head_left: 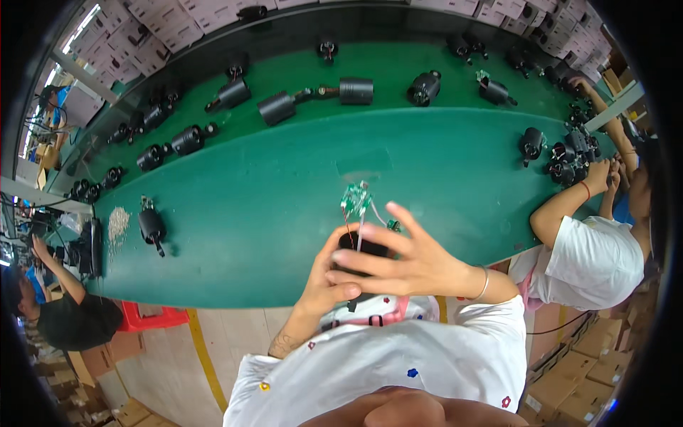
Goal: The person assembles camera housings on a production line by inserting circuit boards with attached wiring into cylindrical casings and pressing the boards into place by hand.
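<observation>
Black cylindrical housing (368, 248), unfinished by the look of it, held in both hands above the near edge of the green worktop (263, 206). On the worktop's right end, a cluster of black units (563, 169) sits by a co-worker's hands; can't tell from here whether those are complete. Back strip beyond the worktop has more black units (356, 91) in a loose row, lying on their sides, state also unclear. Left grip (320, 276): curled round the housing's left side, thumb in front. Right grip (420, 262): fingers spread across the housing's front, index raised, blurred; can't tell how hard any of them press. One lone unit (151, 224) lies on the worktop to the left, apart from the pair of hands. Green circuit board (356, 199) is outside the housing, just beyond its far end, so I'd judge wiring at least partly done and fitting the board in as left over. Small green piece (393, 225) hangs beside the raised index. Thin wires (361, 231) run from board toward housing; their far ends are hidden.
</observation>
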{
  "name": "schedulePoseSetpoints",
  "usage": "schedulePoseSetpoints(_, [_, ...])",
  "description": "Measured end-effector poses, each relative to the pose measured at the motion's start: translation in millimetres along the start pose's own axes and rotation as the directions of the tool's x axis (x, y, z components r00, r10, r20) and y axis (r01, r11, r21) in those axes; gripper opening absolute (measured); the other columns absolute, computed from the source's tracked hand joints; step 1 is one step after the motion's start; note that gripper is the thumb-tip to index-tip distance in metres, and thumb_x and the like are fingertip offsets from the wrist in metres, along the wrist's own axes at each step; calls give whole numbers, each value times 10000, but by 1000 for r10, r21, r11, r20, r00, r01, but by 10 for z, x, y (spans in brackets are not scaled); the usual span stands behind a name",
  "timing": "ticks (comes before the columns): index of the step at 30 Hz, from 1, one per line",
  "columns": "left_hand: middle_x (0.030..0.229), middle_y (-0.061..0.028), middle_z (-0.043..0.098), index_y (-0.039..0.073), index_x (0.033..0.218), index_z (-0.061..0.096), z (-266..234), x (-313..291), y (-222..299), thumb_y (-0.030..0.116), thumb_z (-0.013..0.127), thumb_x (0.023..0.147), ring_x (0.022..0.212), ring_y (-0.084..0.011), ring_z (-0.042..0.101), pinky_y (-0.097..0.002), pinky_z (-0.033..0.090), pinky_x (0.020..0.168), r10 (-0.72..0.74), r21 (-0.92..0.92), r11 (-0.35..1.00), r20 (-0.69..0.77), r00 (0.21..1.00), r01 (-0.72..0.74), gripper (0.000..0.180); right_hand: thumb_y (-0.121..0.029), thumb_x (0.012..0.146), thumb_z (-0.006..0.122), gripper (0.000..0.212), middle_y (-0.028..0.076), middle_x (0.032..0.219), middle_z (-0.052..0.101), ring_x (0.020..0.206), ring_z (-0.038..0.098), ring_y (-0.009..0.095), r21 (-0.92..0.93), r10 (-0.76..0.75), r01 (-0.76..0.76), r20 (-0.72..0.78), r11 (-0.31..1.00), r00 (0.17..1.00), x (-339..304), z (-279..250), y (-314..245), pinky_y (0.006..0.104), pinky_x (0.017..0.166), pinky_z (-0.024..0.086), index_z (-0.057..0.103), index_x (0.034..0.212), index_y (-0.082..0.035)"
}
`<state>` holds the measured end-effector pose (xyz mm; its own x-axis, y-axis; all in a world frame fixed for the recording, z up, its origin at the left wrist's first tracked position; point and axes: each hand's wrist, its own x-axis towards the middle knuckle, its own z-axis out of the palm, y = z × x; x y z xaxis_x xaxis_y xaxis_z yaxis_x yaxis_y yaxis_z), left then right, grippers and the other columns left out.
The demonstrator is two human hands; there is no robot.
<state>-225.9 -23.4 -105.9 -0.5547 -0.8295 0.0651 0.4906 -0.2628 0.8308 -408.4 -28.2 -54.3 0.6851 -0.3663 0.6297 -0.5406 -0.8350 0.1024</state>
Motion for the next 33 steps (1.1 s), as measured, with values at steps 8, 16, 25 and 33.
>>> schedulePoseSetpoints(8, [1199,-188,567,25,1323,382,201,-140,5,236,802,583,955,-284,625,-386,516,830,-138,-115,984,-2,990,137,876,41,787,640,443,148,1254,576,1139,552,274,766,748,-488,14,419,664,-372,-106,170,410,985,450,620,1214,-76])
schedulePoseSetpoints(16, [1177,-181,570,31,1263,412,226,-151,-148,319,815,568,860,-258,638,-366,522,748,-156,-406,891,145,977,202,854,147,788,585,382,173,1156,623,962,630,205,910,769,-173,412,-377,489,-641,387,-73,278,869,503,596,1158,51])
schedulePoseSetpoints(25, [1103,-164,574,26,1200,431,271,-57,-295,377,824,614,792,-267,630,-334,509,690,-69,-455,880,162,984,136,788,158,757,594,235,129,974,617,826,585,173,943,908,-239,299,-233,294,-819,392,-216,235,753,486,631,968,58])
schedulePoseSetpoints(33, [1114,-122,578,55,1209,437,82,-103,-171,213,809,622,939,-218,607,-350,483,829,-276,-105,952,109,955,287,713,53,790,595,31,81,781,554,623,449,161,644,808,-682,164,347,566,-668,133,34,256,603,394,594,775,25])
